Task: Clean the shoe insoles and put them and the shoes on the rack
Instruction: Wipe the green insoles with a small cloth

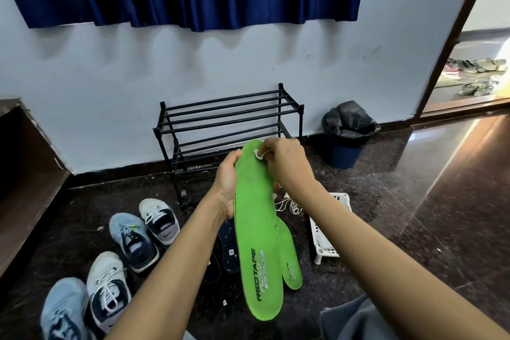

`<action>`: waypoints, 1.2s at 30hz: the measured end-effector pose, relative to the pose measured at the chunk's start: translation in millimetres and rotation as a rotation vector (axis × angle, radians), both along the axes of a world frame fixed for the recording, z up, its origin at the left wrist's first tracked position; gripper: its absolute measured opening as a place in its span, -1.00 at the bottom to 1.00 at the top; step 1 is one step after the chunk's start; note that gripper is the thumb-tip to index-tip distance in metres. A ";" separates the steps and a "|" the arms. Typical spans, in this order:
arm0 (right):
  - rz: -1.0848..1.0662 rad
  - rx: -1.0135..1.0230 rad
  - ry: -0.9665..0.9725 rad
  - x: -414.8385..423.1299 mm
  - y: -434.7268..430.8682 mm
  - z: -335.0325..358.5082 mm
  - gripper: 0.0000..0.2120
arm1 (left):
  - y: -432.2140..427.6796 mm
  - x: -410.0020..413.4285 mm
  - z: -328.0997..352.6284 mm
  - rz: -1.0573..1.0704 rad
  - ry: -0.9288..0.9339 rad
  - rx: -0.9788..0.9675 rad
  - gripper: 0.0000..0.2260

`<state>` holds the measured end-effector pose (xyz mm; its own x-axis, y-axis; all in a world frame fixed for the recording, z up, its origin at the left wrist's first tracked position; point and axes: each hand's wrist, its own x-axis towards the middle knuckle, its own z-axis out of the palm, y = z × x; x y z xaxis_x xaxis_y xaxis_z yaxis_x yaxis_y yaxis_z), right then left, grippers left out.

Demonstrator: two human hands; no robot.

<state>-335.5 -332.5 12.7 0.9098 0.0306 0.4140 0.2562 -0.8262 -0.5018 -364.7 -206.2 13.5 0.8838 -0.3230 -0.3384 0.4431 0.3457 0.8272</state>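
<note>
Head view, frame centre: left hand [227, 183] grips green insole [258, 232]; right hand [284, 164] pinches white wipe [259, 154] against its top end.

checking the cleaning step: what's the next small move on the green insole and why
Probably draw the small white wipe down the long green foam insole toward its printed heel: the right hand pinches the wipe at the toe end while the left hand grips the insole's edge.

floor [414, 188]: dark stone | on it: four shoes [132, 240], insoles [292, 262], rack [229, 119], bin [346, 143], white basket [325, 243]
</note>
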 end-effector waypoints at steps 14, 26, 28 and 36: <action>0.014 0.374 -0.101 75.5 -16.3 -15.1 -0.87 | 25.6 70.9 -52.5 -0.033 0.040 -0.023 -0.39; 0.186 1.103 1.075 73.1 -51.3 -130.6 -0.75 | 32.7 114.8 -146.6 0.213 0.130 -0.261 -0.44; 0.270 1.055 1.197 66.4 -51.2 -151.7 -0.74 | 31.7 122.4 -167.1 0.230 0.162 -0.270 -0.41; 0.164 1.060 1.229 44.8 -31.6 -228.9 -0.88 | 22.3 135.1 -234.8 0.291 0.295 -0.171 -0.41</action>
<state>-290.7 -364.1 -216.2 0.7055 0.3447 -0.6193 -0.6586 -0.0037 -0.7525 -229.5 -183.9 -221.3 0.8201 -0.1481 -0.5527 0.5150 0.6120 0.6003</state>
